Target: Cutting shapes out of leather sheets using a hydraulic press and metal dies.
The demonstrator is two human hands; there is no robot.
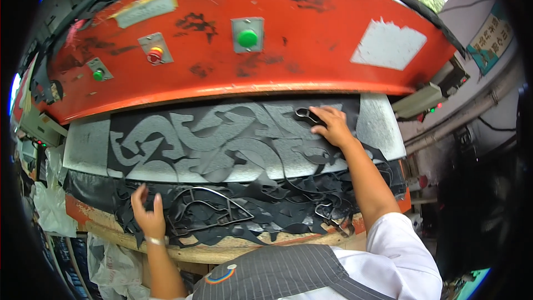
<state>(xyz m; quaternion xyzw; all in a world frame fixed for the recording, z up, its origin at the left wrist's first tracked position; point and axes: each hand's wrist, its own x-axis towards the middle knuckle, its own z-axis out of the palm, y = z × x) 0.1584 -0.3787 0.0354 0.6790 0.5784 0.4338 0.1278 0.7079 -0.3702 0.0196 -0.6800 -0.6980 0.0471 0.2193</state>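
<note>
My right hand (332, 125) is at the far right part of the cutting bed, its fingers closed on a small metal cutting die (302, 113). Under it lies a black sheet (352, 112) with curved openings cut through it, and the pale grey bed (380, 125) shows through them. My left hand (149, 214) hovers by the near left edge with thumb and fingers apart, holding nothing. Beside it, a large curved metal cutting die (242, 206) rests on a heap of black scraps (277, 219). Another small die (327, 211) lies on the scraps, nearer my right forearm.
An orange press beam (316, 39) spans the far side, carrying a big green button (247, 38), a red button (155, 54) and a smaller green button (99, 75). A wooden ledge (222, 251) runs along the near edge. Plastic bags (116, 261) hang at lower left.
</note>
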